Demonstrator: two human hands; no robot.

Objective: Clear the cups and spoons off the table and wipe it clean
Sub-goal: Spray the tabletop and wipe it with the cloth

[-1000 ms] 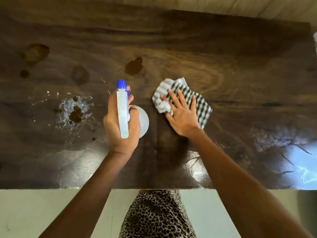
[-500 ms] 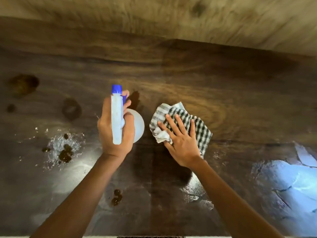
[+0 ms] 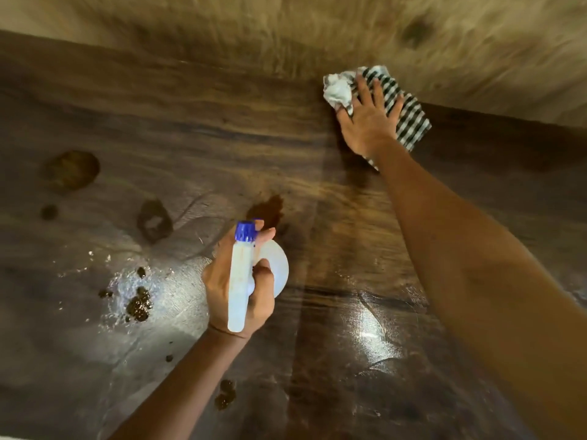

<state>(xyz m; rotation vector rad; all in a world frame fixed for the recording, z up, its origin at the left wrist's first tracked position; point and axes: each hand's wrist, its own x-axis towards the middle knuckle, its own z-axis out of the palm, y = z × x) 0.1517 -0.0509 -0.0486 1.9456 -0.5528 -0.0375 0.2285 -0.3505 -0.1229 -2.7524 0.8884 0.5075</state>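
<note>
A dark wooden table [image 3: 190, 131] fills the view. My left hand [image 3: 241, 290] grips a white spray bottle [image 3: 239, 281] with a blue nozzle, held above the table's middle. My right hand [image 3: 368, 119] presses flat, fingers spread, on a black-and-white checked cloth [image 3: 409, 119] at the table's far edge on the right. A brown spill [image 3: 266, 208] lies just beyond the bottle. No cups or spoons are in view.
Several brown stains mark the left side: a large blotch [image 3: 71, 169], a ring-shaped one [image 3: 155, 220] and dark clumps in a wet sprayed patch [image 3: 136, 300]. A small stain [image 3: 225, 398] sits near the front. Pale wooden floor [image 3: 286, 27] lies beyond the table's far edge.
My right hand has pushed the cloth away from the table's middle to its far right edge. My left hand keeps hold of the spray bottle. The camera has tilted forward.
</note>
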